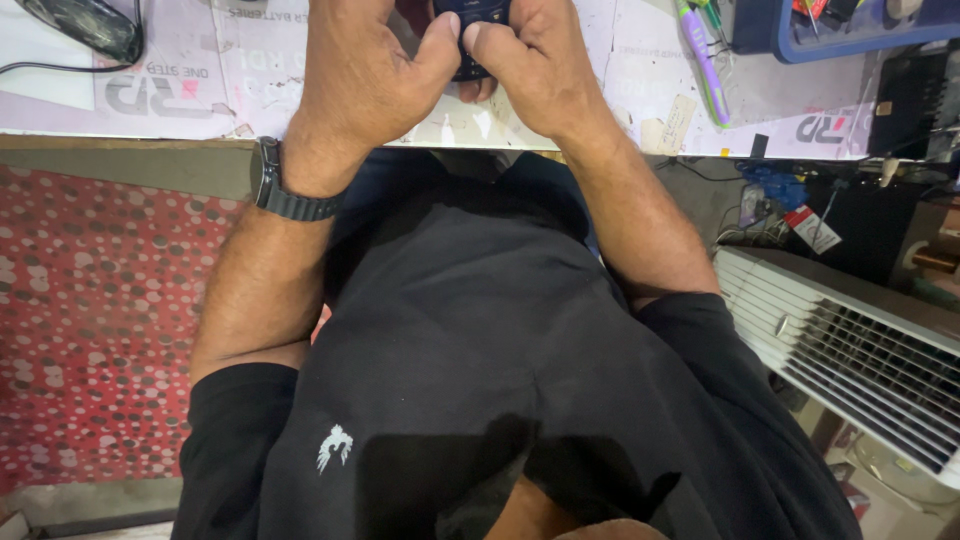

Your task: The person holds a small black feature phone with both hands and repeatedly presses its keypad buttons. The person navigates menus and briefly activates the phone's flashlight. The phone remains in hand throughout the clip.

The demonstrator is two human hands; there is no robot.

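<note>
At the far left of the worktop [150,90], which is covered with printed pale sheets, a dark rounded object [85,25] lies with a thin black cable running off its near side. Below the worktop's near edge, on the left, a red surface with pale dots [90,320] fills the space beside the person's left arm. That arm wears a dark watch [285,190] with a link band around the wrist. Farther up, the left hand [365,70] is curled closed, its thumb pressed against the near face of a small dark device [472,30] held at the far middle of the scene, just above the worktop. The right hand [535,65] closes on the same device from the other side, its thumb tip touching the device right beside the left thumb; the fingers of both hands wrap behind it, so most of the device is hidden and its kind cannot be told. Near the camera, the person's black shirt [500,350] fills the middle. To the right of the hands, a purple and green pen-like tool [703,60] lies on the worktop, well apart from the device, and a blue tray [850,40] sits at the far right corner. Lower on the right, a white slatted grille [850,350] slants beside the right arm.
</note>
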